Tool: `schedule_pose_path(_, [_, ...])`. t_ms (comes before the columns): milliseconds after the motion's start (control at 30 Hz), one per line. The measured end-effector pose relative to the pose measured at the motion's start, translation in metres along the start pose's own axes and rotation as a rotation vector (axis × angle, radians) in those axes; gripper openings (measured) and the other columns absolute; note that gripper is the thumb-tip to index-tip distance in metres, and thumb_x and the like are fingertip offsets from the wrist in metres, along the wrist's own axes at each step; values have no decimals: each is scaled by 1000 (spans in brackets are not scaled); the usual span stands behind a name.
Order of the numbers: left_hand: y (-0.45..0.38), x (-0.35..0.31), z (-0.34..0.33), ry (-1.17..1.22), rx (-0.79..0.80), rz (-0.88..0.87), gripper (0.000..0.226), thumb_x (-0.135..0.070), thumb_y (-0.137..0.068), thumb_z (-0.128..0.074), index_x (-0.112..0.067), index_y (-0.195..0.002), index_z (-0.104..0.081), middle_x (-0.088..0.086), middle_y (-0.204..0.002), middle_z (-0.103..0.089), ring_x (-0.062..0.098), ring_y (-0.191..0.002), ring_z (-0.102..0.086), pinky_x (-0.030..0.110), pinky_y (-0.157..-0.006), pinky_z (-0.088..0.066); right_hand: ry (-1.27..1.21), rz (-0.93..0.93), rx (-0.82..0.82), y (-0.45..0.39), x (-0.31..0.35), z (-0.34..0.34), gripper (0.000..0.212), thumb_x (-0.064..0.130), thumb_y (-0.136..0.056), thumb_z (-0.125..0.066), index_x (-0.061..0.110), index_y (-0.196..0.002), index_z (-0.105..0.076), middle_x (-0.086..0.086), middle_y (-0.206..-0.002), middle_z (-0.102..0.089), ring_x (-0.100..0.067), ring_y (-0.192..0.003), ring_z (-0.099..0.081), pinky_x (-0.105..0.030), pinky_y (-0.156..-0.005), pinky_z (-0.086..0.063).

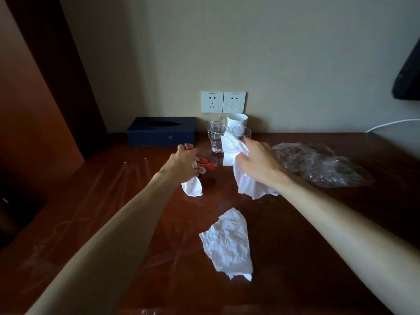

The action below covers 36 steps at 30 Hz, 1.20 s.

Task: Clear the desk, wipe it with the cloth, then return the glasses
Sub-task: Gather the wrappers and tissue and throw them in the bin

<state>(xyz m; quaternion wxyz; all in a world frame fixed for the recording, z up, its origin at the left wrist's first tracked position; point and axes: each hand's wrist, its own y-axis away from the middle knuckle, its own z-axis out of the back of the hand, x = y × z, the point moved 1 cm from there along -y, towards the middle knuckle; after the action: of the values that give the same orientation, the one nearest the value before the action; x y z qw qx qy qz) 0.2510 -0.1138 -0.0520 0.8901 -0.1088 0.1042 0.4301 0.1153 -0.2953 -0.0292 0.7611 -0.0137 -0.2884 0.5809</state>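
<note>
while left hand [184,164] hides wrapper [208,165], glasses [218,138] blurred.

The left hand [184,164] covers most of the red and white wrapper [208,165], so what it is stays unclear. The right hand [261,162] hides part of a glass [242,133]. A dark thing [408,71] is cut off at the right edge. The words on the sockets [223,102] are too small to read.

Dim room; beige wall [272,53] with twin white sockets [223,102]; dark wooden panel [56,64] at left
</note>
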Motion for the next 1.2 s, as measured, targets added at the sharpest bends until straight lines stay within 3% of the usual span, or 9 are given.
schedule_pose_path(167, [47,2,28,21,-97,30,55,-42,-79,-79,-23,-128,-60,11,-125,-47,33,-107,-56,40,-88,-49,4,87,6,34,29,15,13,20,-94,-48,13,-101,-56,-10,-98,-68,-37,-89,-65,-42,-69,-52])
schedule_pose_path(267, [83,4,42,9,-147,59,56,-40,-80,-78,-25,-131,-61,11,-126,-47,32,-108,-55,40,-91,-48,61,102,101,68,47,12,29,21,-98,-46,15,-125,-55,-8,-125,-64,-34,-107,-64,-42,-79,-52])
schedule_pose_path(400, [132,4,50,37,-213,80,54,-42,-79,-78,-28,-128,-63,10,-124,-48,34,-105,-58,42,-93,-53,275,34,364,117,55,-20,56,61,-99,-39,25,-141,-46,-11,-146,-48,-38,-119,-60,-49,-87,-52])
schedule_pose_path(500, [162,1,49,27,-218,86,54,-40,-79,-78,-27,-129,-63,10,-124,-47,34,-105,-58,43,-92,-53,407,69,335,147,64,-41,71,71,-89,-42,27,-144,-48,-12,-142,-48,-39,-127,-51,-49,-95,-45])
schedule_pose_path(700, [195,-7,37,0,-202,72,51,-39,-79,-78,-27,-126,-63,10,-122,-48,34,-104,-60,41,-88,-51,330,69,223,149,57,-41,35,20,-93,-61,19,-128,-64,-11,-121,-56,-34,-112,-61,-39,-82,-54])
schedule_pose_path(800, [201,-15,33,5,-171,64,51,-41,-79,-77,-27,-126,-62,9,-123,-48,33,-104,-60,39,-85,-52,149,22,205,143,51,-15,27,2,-85,-58,25,-80,-69,6,-90,-59,-24,-91,-67,-33,-67,-53])
schedule_pose_path(867, [204,-23,32,23,-153,53,51,-43,-80,-77,-28,-126,-62,9,-124,-48,32,-106,-60,38,-86,-51,89,-4,133,141,50,5,34,1,-83,-52,26,-61,-56,12,-73,-53,-22,-80,-62,-33,-64,-48])
schedule_pose_path(1067, [217,-84,38,124,-222,-117,50,-39,-81,-76,-28,-128,-64,5,-119,-51,31,-107,-56,41,-92,-54,32,-18,-66,180,37,82,18,5,-81,-51,16,-80,-65,7,-76,-52,-21,-80,-54,-30,-60,-41])
schedule_pose_path(1200, [235,-163,24,270,-218,-260,50,-39,-79,-76,-33,-127,-65,6,-120,-53,29,-110,-57,41,-96,-53,28,-99,-216,242,4,129,24,3,-74,-51,22,-60,-46,1,-68,-51,-28,-77,-53,-37,-59,-36])
